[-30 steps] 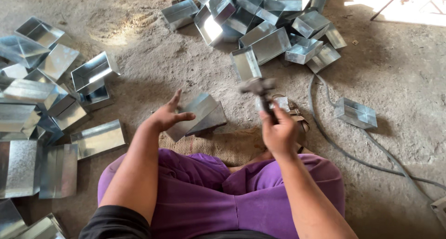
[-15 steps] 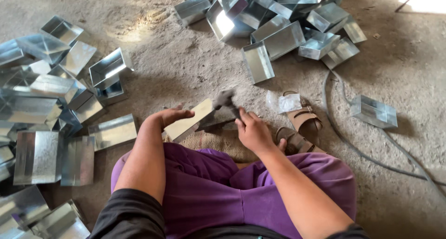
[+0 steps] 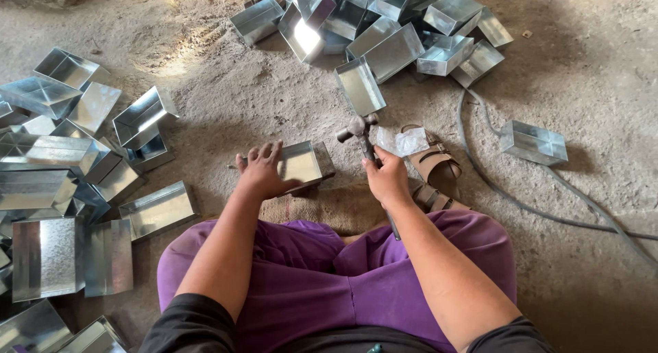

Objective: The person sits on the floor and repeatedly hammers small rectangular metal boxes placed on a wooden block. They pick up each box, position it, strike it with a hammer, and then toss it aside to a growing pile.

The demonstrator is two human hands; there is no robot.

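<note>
— Where was the tray being worked on?

— The tray (image 3: 301, 163) lay on the floor (image 3: 589, 86) just below the middle of the frame, at the edge of a sack (image 3: 329, 209) in front of the purple-clad knees.

— And the hands?

— The left hand (image 3: 262, 173) lay flat and open on the tray's left side, fingers spread, pressing on it. The right hand (image 3: 387, 179) was closed around the handle of a hammer (image 3: 358, 128), whose head stood just above the tray's right corner; I could not tell whether it touched the metal.

— What lay around them?

— A sandal (image 3: 430, 162) sat just right of the hammer, with a crumpled bit of clear plastic (image 3: 403, 142) on it. A cable (image 3: 521, 202) curved across the floor on the right, passing beside a single box (image 3: 533, 142) well apart from the rest. A heap of boxes (image 3: 384, 24) filled the top centre, and flatter trays (image 3: 62, 161) were stacked down the left edge.
</note>
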